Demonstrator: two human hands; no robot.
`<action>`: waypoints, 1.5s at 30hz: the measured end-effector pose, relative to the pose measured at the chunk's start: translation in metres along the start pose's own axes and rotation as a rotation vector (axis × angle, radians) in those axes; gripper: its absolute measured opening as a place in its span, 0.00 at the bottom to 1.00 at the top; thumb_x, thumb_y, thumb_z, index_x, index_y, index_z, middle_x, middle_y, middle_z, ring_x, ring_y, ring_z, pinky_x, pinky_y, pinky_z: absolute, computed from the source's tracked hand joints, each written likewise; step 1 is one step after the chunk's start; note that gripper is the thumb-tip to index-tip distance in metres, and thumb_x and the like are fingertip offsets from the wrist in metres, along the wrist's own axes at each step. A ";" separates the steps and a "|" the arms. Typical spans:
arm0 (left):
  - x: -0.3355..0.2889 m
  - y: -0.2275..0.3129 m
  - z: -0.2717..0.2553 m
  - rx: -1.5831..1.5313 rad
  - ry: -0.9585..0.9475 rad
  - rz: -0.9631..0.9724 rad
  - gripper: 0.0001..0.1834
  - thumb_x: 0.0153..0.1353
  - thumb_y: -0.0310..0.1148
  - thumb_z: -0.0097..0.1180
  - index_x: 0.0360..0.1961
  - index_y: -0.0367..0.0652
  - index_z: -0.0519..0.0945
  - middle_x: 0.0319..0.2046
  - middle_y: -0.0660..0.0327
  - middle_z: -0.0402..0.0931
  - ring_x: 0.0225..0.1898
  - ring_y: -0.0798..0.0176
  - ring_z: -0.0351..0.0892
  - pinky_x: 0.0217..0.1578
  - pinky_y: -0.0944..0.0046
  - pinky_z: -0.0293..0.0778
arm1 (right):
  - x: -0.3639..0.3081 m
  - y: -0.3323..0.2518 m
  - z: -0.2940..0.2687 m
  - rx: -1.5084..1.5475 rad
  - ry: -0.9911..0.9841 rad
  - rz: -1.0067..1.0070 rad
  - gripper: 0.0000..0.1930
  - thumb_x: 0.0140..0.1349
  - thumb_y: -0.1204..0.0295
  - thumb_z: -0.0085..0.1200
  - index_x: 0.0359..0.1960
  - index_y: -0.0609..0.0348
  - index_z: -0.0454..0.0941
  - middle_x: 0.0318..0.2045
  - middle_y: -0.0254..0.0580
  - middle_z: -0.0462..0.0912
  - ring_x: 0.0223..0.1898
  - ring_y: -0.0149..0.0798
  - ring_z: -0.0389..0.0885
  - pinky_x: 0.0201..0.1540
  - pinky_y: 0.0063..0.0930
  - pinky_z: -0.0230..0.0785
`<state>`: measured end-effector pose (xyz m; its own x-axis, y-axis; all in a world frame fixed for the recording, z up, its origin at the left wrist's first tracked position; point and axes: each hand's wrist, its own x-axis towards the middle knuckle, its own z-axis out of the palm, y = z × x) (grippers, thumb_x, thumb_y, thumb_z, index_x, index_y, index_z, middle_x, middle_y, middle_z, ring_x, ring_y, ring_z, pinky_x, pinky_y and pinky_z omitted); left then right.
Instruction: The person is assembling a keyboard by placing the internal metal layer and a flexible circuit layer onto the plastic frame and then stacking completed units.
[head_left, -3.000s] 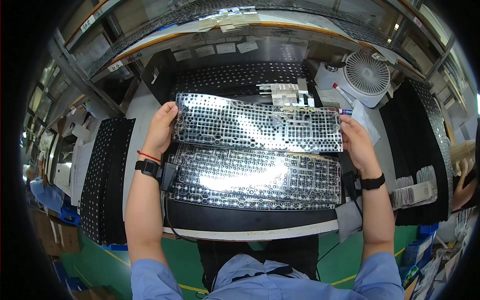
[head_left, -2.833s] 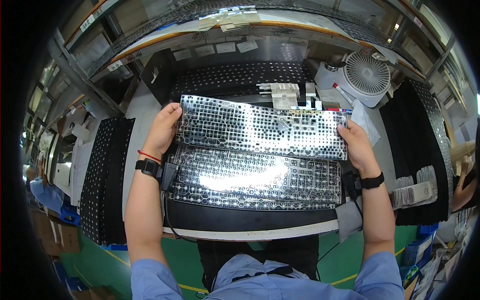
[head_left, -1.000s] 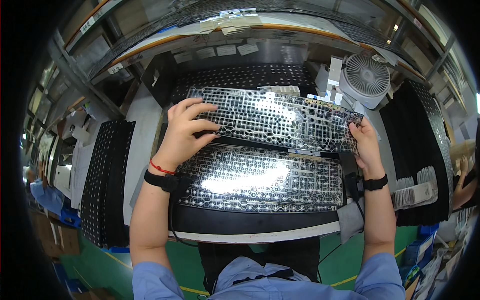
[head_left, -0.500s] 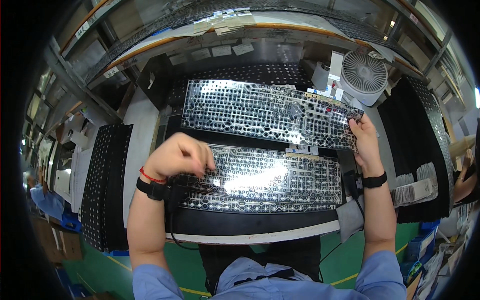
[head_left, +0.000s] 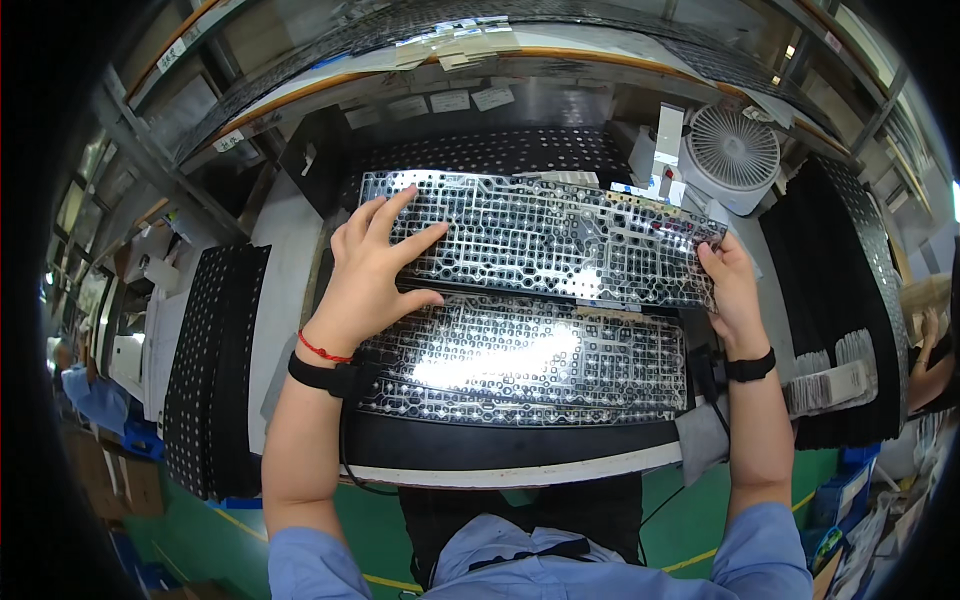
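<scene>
Sheet (head_left: 540, 235) of clear plastic w/ printed tracks sits at far side of bench, above 2nd sheet (head_left: 520, 360). Left hand (head_left: 375, 270) spread flat on it; right hand (head_left: 725, 285) pinching right edge. Keep palm flat, smooth twd right, corners square.

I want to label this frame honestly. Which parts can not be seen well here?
Head view only:
- Left hand covers the left end of the upper clear sheet.
- Glare whitens the middle of the lower sheet.
- Right hand: fingertips hidden behind the sheet's edge.
- Shelf labels: too small.
</scene>
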<state>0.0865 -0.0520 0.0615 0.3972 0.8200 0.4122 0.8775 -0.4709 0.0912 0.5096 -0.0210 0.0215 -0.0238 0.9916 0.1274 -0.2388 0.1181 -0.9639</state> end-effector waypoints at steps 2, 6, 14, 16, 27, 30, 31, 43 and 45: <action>-0.001 0.000 0.001 0.014 0.011 -0.010 0.36 0.38 0.40 0.76 0.55 0.57 0.81 0.69 0.60 0.59 0.68 0.47 0.55 0.66 0.44 0.51 | 0.000 -0.001 0.001 0.007 -0.002 -0.003 0.12 0.70 0.79 0.44 0.53 0.66 0.72 0.45 0.42 0.82 0.42 0.30 0.82 0.46 0.25 0.76; -0.002 0.000 0.001 0.055 0.023 0.006 0.30 0.42 0.37 0.74 0.51 0.56 0.83 0.67 0.62 0.63 0.67 0.48 0.56 0.65 0.45 0.52 | 0.000 0.000 0.001 0.007 0.004 -0.020 0.12 0.70 0.79 0.44 0.53 0.65 0.72 0.45 0.42 0.82 0.41 0.30 0.82 0.46 0.25 0.77; -0.001 -0.005 0.002 0.030 0.218 0.124 0.13 0.45 0.30 0.72 0.35 0.51 0.87 0.48 0.69 0.79 0.58 0.55 0.67 0.58 0.52 0.58 | 0.001 0.000 -0.001 0.019 0.015 -0.025 0.10 0.71 0.78 0.45 0.51 0.65 0.74 0.43 0.40 0.83 0.40 0.29 0.82 0.44 0.23 0.76; 0.000 -0.006 -0.001 -0.038 0.296 0.187 0.09 0.45 0.30 0.72 0.30 0.49 0.87 0.41 0.69 0.82 0.52 0.58 0.71 0.54 0.55 0.61 | 0.001 -0.001 -0.002 0.016 0.029 -0.035 0.10 0.71 0.78 0.45 0.51 0.65 0.73 0.43 0.40 0.83 0.39 0.29 0.83 0.43 0.23 0.76; -0.010 0.015 -0.029 -1.321 -0.932 0.157 0.12 0.54 0.18 0.62 0.41 0.36 0.87 0.40 0.54 0.85 0.45 0.56 0.80 0.49 0.61 0.74 | 0.003 -0.002 -0.007 0.020 0.062 -0.054 0.11 0.71 0.78 0.44 0.52 0.65 0.72 0.43 0.41 0.83 0.40 0.29 0.83 0.44 0.24 0.77; -0.010 0.010 -0.015 -1.389 -0.829 0.363 0.09 0.51 0.19 0.65 0.35 0.35 0.88 0.37 0.54 0.85 0.44 0.54 0.82 0.49 0.59 0.75 | 0.003 -0.003 -0.004 0.025 0.058 -0.055 0.11 0.71 0.78 0.44 0.52 0.65 0.73 0.43 0.41 0.83 0.40 0.29 0.83 0.44 0.24 0.77; -0.010 0.007 -0.011 -1.420 -0.754 0.428 0.08 0.50 0.19 0.67 0.34 0.35 0.88 0.35 0.54 0.85 0.44 0.54 0.82 0.49 0.59 0.75 | 0.002 -0.004 -0.003 0.031 0.054 -0.055 0.11 0.71 0.78 0.45 0.52 0.65 0.73 0.43 0.41 0.83 0.40 0.29 0.83 0.44 0.24 0.77; -0.001 -0.072 0.026 -1.218 0.286 -0.764 0.14 0.71 0.40 0.50 0.40 0.42 0.80 0.27 0.69 0.72 0.31 0.76 0.68 0.35 0.74 0.66 | -0.002 -0.007 0.003 0.011 -0.015 0.002 0.10 0.71 0.76 0.46 0.51 0.65 0.73 0.43 0.42 0.84 0.40 0.30 0.83 0.43 0.23 0.77; -0.014 -0.096 0.033 -1.263 -0.084 -0.680 0.13 0.71 0.39 0.50 0.43 0.42 0.80 0.27 0.72 0.72 0.29 0.79 0.67 0.32 0.76 0.65 | 0.000 -0.004 0.000 0.041 -0.039 0.038 0.10 0.72 0.75 0.46 0.51 0.65 0.72 0.43 0.43 0.84 0.40 0.30 0.83 0.43 0.23 0.77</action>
<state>0.0054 -0.0071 0.0173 0.0590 0.9945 -0.0868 0.0955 0.0809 0.9921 0.5104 -0.0218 0.0250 -0.0708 0.9924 0.1010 -0.2763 0.0778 -0.9579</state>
